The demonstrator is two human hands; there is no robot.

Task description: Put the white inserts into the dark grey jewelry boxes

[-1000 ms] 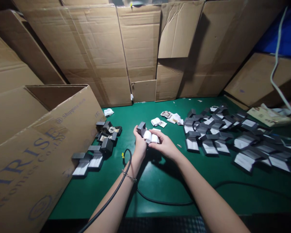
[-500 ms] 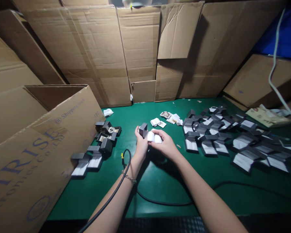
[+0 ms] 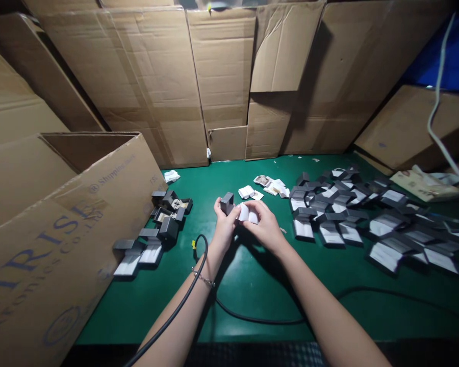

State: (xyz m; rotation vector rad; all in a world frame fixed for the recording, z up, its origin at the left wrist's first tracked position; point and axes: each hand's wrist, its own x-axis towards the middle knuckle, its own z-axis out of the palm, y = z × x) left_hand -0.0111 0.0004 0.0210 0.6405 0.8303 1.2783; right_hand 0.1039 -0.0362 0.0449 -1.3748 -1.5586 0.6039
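Left hand (image 3: pixel 224 225): fingers curled around a small, dark-grey, open box (image 3: pixel 227 203) over the middle of the smooth green tabletop (image 3: pixel 252 295), apparently to steady it. Right hand (image 3: pixel 266 228): thumb and fingers pinched on a white, rounded, folded insert (image 3: pixel 249 214) to the right of the box; the left thumb meets its left end, probably to control it from both sides. Whether insert and box are joined cannot be told. Just beyond lie loose white pieces (image 3: pixel 247 192). At right, white-lined dark-grey boxes (image 3: pixel 332 233) stand close together, seemingly to save space; at left, a smaller group of dark boxes (image 3: pixel 170 229) sits beside a large brown cardboard carton (image 3: pixel 110 214).
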